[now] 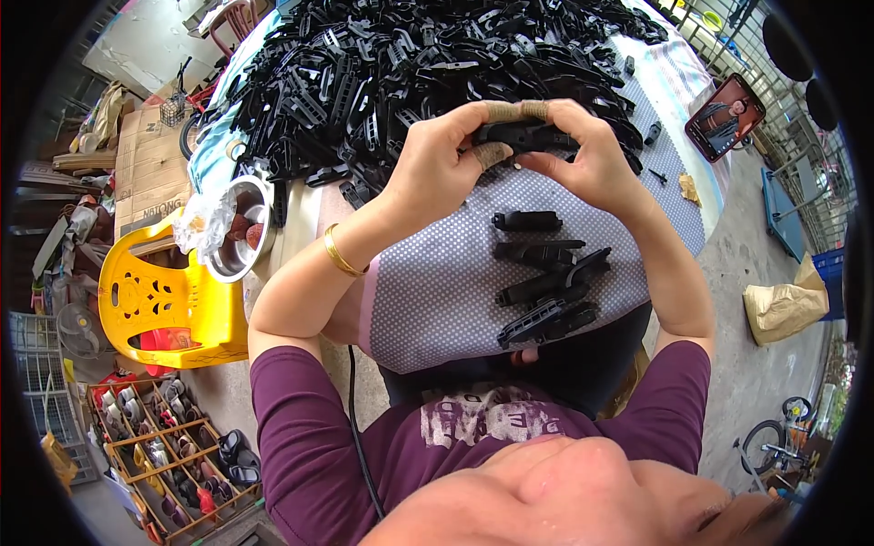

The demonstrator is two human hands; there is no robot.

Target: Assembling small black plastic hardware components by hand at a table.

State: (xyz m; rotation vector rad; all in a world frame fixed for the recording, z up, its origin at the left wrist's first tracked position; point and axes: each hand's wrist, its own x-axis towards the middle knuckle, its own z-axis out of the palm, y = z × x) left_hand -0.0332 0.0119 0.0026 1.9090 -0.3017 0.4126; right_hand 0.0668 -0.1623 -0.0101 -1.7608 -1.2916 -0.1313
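Note:
Both of my hands hold one black plastic part (533, 136) in front of a large pile of similar black parts (401, 73). My left hand (442, 162) grips its left end, with tape wrapped round the thumb and a finger. On its right end, the fingers and thumb of my right hand (592, 156) are closed; tape wraps a finger there too. What kind of part it is I cannot make out. Closer to me, several more black parts (533, 284) lie in a loose column on the grey dotted cloth (428, 282).
A metal bowl (262, 247) with reddish round fruits and a plastic bag stands on a yellow chair (173, 300) at left. A phone (726, 116) stands at the cloth's right. Beyond are a shoe rack (173, 455), a paper sack (785, 305) and a blue trolley (783, 214).

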